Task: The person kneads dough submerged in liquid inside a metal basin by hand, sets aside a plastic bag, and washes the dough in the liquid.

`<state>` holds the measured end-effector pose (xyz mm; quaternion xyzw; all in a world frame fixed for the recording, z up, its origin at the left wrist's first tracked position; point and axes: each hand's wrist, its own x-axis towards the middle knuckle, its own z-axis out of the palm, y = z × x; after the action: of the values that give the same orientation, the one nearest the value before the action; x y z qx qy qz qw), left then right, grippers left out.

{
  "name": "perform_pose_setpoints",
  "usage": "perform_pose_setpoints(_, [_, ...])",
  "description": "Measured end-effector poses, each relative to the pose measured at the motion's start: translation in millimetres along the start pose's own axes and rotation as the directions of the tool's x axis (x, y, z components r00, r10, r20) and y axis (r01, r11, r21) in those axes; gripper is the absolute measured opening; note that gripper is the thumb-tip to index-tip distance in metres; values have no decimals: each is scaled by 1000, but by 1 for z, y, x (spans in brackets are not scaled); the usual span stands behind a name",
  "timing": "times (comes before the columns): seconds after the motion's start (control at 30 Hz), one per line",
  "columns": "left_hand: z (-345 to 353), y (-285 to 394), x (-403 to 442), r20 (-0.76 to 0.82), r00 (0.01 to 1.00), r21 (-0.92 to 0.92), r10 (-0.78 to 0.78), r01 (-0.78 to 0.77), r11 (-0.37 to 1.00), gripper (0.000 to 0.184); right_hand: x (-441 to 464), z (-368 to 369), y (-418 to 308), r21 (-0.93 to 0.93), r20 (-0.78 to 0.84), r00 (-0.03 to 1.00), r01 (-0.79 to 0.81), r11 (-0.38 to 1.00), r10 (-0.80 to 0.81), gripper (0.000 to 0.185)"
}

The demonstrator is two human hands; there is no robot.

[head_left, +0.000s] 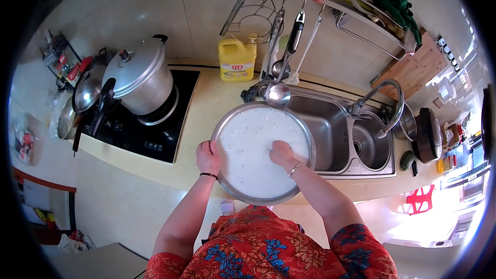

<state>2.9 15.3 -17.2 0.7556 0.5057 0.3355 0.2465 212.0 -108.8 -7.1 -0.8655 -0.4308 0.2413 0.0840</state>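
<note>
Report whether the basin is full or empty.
Not empty: white liquid spreads wall to wall inside the basin, and the right hand dips into it. Its depth cannot be told from above.

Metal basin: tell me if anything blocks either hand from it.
Nothing visible does: left hand holds the rim of the metal basin, right hand dips into the white liquid. The ladle hangs by the far rim, clear of both.

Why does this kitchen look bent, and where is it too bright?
Head view: apparent wide-angle distortion bows the countertop, leaving black corners; head view: glare whites out the floor at lower right, while the metal basin looks fairly sharp.
</note>
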Motion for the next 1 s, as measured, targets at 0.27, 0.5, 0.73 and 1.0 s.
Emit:
perform_pose_setpoints(0.27, [-2, 0, 1, 14, 1000, -9, -3, 3, 1000, 29, -35, -21, -12, -167, 136, 953, 290, 942, -269, 36])
perform_pose_setpoints(0.5, [-1, 1, 0, 13, 1000, -13, -4, 4, 1000, 30, -35, -11, -1, -207, 385, 900, 301, 931, -206, 45])
perform_pose_setpoints(0.73, [-1, 0, 1, 27, 1000, -16, -7, 7, 1000, 30, -40, -8, -14, -183, 457, 826, 451, 874, -330, 32])
perform_pose_setpoints(1.0, [-1, 0, 0, 16, 1000, -26, -2, 2, 1000, 29, -53, -9, -26, -157, 512, 801, 443, 882, -312, 21])
